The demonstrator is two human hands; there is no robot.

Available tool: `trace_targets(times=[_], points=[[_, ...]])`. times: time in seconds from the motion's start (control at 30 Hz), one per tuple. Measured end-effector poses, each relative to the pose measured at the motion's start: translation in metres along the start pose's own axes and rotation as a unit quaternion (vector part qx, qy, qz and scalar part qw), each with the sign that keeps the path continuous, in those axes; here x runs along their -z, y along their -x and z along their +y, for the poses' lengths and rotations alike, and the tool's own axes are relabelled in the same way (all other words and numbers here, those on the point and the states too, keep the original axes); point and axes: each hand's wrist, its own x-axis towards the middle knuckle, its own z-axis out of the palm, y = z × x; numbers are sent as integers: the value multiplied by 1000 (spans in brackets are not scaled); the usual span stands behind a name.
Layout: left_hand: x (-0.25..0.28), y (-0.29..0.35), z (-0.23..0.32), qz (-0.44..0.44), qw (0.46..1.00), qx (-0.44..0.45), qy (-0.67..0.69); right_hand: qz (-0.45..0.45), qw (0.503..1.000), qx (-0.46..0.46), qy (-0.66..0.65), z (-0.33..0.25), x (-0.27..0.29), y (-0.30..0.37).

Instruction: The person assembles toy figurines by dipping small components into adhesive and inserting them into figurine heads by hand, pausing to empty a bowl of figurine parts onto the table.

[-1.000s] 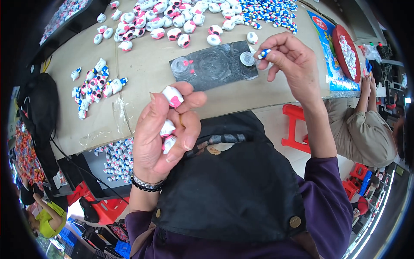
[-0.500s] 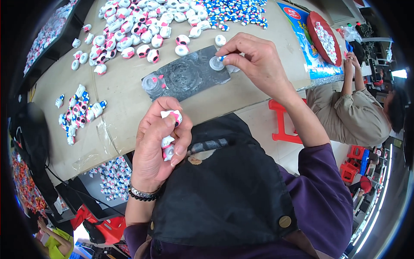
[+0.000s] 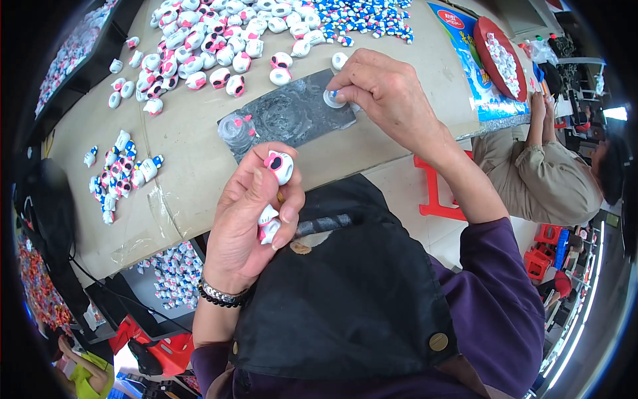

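My left hand [image 3: 234, 216] is closed around two small toy parts. Between thumb and fingers is a white figurine head [image 3: 283, 171] with a pink bow and black marks, its grey oval side turned right. A second white and pink figurine piece [image 3: 268, 225] pokes out lower down, by the curled fingers. Over the right end of a dark grey board [image 3: 286, 120], my right hand [image 3: 397, 100] pinches a tiny blue and white figurine body [image 3: 337, 95], mostly hidden by the fingertips. It is at a small round whitish dish [image 3: 328, 102]; whether they touch is unclear.
White figurine heads [image 3: 193, 40] and blue figurine bodies [image 3: 365, 20] are heaped at the back. Finished-looking figurines [image 3: 119, 169] lie left. A red plate [image 3: 487, 56] holds white parts at right, near a seated co-worker [image 3: 551, 169]. A red stool [image 3: 432, 189] stands below the table edge.
My left hand has shifted slightly up and right, and the figurine head in it has turned to show its oval side. My right hand has lowered slightly toward the left, over the dish.
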Motion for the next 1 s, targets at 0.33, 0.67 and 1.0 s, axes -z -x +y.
trace_targets(times=[0.33, 0.67, 1.0], points=[[-9, -15, 0, 18, 998, -7, -51, 7, 1000, 7, 17, -4, 0, 5], [-15, -32, -11, 34, 991, -87, -92, 120, 822, -239, -503, -42, 3, 11], [-12, -33, -21, 32, 949, -201, -241, 108, 814, -205, -532, -56, -14, 20]])
